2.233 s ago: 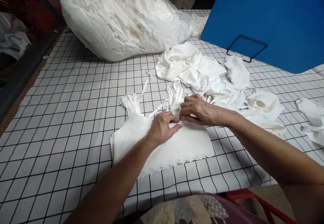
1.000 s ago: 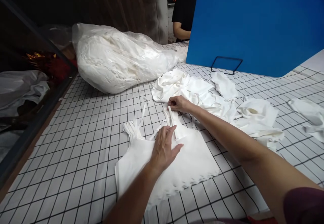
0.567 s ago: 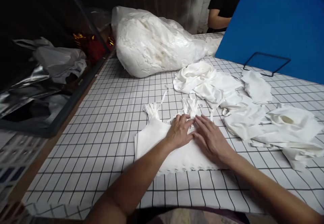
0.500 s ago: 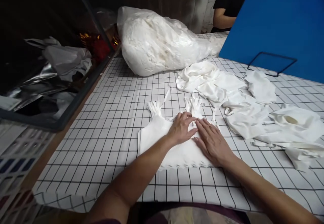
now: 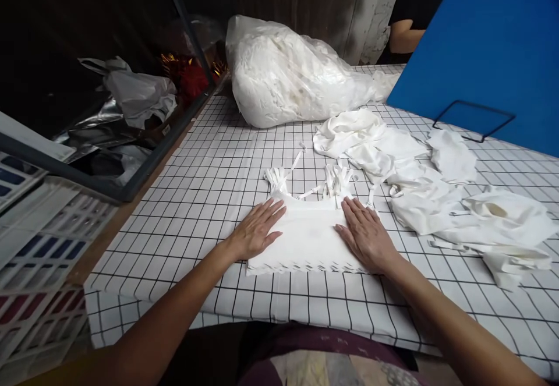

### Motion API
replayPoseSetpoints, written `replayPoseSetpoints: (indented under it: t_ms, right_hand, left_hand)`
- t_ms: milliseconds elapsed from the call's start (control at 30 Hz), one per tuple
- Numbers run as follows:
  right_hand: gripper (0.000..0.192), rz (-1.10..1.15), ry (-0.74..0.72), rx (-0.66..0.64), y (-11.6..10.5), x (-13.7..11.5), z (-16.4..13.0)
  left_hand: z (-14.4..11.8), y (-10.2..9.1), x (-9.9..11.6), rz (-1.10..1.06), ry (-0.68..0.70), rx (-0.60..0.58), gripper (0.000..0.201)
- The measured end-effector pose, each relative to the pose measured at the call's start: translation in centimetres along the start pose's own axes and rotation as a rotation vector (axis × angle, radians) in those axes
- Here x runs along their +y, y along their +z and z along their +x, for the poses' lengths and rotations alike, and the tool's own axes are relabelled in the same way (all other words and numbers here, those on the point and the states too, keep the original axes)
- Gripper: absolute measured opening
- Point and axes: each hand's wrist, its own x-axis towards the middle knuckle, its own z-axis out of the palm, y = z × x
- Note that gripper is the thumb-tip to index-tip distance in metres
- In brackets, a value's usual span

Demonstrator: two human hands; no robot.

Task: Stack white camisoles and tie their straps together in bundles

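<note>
The left hand (image 5: 255, 232) lies flat and open, fingers spread, on the left side of the stack of white fabric pieces (image 5: 305, 237) near the front edge of the table (image 5: 174, 240). The right hand (image 5: 365, 234) presses open-palmed on the stack's right side. This looks like squaring and smoothing the pile; a further piece would likely come from the loose white pieces (image 5: 406, 176) just beside it toward the table's right edge

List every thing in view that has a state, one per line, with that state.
left hand: open, flat on stack's left edge
right hand: open, flat on stack's right edge
stack of white pieces: flat, aligned
loose white pieces: crumpled
plastic bag: full
</note>
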Motion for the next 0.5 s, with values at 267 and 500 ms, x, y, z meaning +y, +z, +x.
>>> replayPoseSetpoints:
  t_ms: [267,500]
  right_hand:
    - [0.051,0.234,0.011,0.059,-4.2,0.0,2.9]
    - [0.032,0.127,-0.049,-0.061,-6.0,-0.3,18.4]
  left_hand:
    - [1.1,-0.9,1.7,0.153,-0.150,0.112,0.052]
    - [5.5,1.2,3.0,0.134,0.046,0.215,0.052]
